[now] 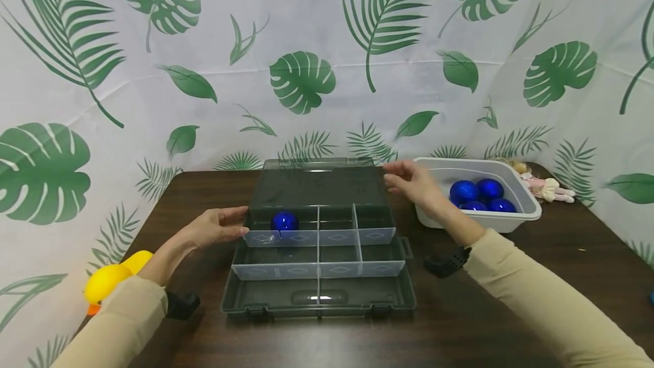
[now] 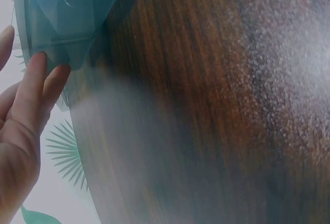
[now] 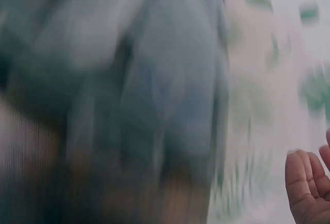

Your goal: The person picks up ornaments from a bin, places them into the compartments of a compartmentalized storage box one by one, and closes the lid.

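Organizer case (image 1: 317,254), lid (image 1: 319,186) raised, centre of counter (image 1: 460,322). One blue ball (image 1: 284,221) in back-left compartment. Left hand (image 1: 217,226): fingers straight, touching the case's left edge. Right hand (image 1: 414,182): fingers relaxed and apart beside the lid's right corner, holding nothing. Advice: steady case, move lid evenly.

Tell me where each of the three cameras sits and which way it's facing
Head: worn on the head, looking forward and down at the organizer box on the table; both forearms show, left hand, right hand.
Left wrist: looks along the tabletop; fingertips touch the box.
Right wrist: blurred; only fingertips show.
Shared: head and left wrist both show the left hand at the box.
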Motion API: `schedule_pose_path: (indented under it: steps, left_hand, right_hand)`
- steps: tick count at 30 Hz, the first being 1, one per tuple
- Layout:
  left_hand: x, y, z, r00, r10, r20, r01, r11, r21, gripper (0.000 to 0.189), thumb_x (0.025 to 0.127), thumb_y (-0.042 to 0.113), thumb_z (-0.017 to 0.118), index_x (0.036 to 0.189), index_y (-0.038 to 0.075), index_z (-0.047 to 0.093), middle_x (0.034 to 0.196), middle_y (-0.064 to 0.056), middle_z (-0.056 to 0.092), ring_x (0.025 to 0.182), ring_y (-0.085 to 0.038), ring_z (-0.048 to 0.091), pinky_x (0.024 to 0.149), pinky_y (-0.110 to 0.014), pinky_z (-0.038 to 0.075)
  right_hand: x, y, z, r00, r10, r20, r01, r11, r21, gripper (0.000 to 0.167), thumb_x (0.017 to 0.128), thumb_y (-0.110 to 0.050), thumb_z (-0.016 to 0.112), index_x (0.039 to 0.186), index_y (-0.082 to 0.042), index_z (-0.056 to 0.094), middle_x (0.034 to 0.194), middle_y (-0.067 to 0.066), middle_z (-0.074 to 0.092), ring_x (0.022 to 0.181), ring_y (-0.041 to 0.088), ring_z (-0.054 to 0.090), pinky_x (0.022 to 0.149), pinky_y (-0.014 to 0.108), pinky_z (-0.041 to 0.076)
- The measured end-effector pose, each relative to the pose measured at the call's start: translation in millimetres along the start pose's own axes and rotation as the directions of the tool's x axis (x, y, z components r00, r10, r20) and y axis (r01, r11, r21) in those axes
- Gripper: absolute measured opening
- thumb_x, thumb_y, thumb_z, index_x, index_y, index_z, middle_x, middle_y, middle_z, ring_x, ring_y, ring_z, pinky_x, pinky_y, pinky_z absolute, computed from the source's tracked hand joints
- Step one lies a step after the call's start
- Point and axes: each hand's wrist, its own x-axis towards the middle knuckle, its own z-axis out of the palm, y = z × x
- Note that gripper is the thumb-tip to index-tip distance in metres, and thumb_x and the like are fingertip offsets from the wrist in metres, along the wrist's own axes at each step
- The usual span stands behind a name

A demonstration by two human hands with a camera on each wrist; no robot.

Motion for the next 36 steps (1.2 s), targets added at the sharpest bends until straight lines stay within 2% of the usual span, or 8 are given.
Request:
schedule_pose_path:
  steps: [2,5,10,18,22,31,36]
  left_hand:
    - [-0.6,0.7,-0.6,1.000,-0.004,-0.003,0.004,1.000,0.010,0.074,0.089,0.023,0.065,0.145,-0.006,0.026,0.147,-0.030,0.028,0.129,-0.042,0.041,0.100,-0.044,0.042]
    - [-1.9,0.4,-1.6,1.000,-0.003,-0.005,0.003,1.000,0.024,0.074,0.089,0.024,0.065,0.144,-0.007,0.026,0.146,-0.031,0.028,0.129,-0.042,0.040,0.099,-0.044,0.043]
    - [-2.9,-2.0,-2.3,1.000,0.003,-0.010,-0.002,1.000,0.023,0.074,0.089,0.024,0.065,0.144,-0.008,0.026,0.145,-0.031,0.031,0.129,-0.043,0.039,0.099,-0.043,0.044]
    - [-1.4,-5.1,-0.8,1.000,0.026,0.001,-0.026,1.000,-0.003,0.073,0.090,0.021,0.065,0.144,-0.010,0.025,0.146,-0.032,0.028,0.125,-0.040,0.045,0.097,-0.039,0.047]
    - [-1.1,-3.8,0.1,1.000,0.027,0.006,-0.027,1.000,-0.010,0.073,0.090,0.020,0.065,0.144,-0.009,0.026,0.146,-0.032,0.027,0.122,-0.037,0.050,0.096,-0.038,0.048]
    - [-1.0,-1.2,1.1,1.000,0.021,0.004,-0.021,1.000,-0.008,0.073,0.090,0.021,0.064,0.144,-0.009,0.026,0.147,-0.031,0.027,0.123,-0.038,0.049,0.097,-0.039,0.047]
    - [-1.3,-0.6,1.9,1.000,0.016,0.002,-0.016,1.000,-0.012,0.073,0.090,0.021,0.064,0.144,-0.009,0.025,0.147,-0.031,0.026,0.124,-0.038,0.048,0.097,-0.039,0.047]
  right_hand:
    - [-3.5,14,-27,1.000,0.012,-0.018,-0.014,0.992,-0.127,0.034,0.096,-0.012,0.054,0.123,0.009,0.051,0.117,0.028,0.057,0.103,0.037,0.059,0.084,0.038,0.056]
    - [-9.6,32,-59,0.999,0.042,0.030,-0.032,0.960,-0.277,0.037,0.096,-0.014,0.054,0.124,0.011,0.051,0.118,0.031,0.057,0.107,0.040,0.057,0.088,0.044,0.053]
    - [-15.1,48,-85,0.985,0.079,0.157,-0.013,0.924,-0.382,0.040,0.093,-0.013,0.059,0.122,0.013,0.053,0.119,0.032,0.057,0.109,0.043,0.055,0.092,0.052,0.047]
    - [-13.5,54,-93,0.955,0.149,0.256,-0.024,0.900,-0.436,0.042,0.087,-0.012,0.067,0.116,0.016,0.055,0.112,0.033,0.061,0.106,0.045,0.058,0.089,0.050,0.050]
    - [-13.0,56,-94,0.947,0.151,0.284,-0.004,0.889,-0.458,0.041,0.086,-0.012,0.067,0.113,0.017,0.057,0.108,0.031,0.063,0.102,0.043,0.061,0.088,0.050,0.051]
    - [-12.4,60,-93,0.948,0.120,0.293,0.043,0.869,-0.493,0.041,0.086,-0.017,0.068,0.111,0.014,0.060,0.106,0.026,0.066,0.101,0.040,0.061,0.089,0.051,0.048]
    - [-13.3,59,-93,0.950,0.123,0.288,0.041,0.863,-0.503,0.043,0.086,-0.020,0.068,0.113,0.013,0.060,0.108,0.026,0.065,0.102,0.039,0.060,0.089,0.051,0.048]
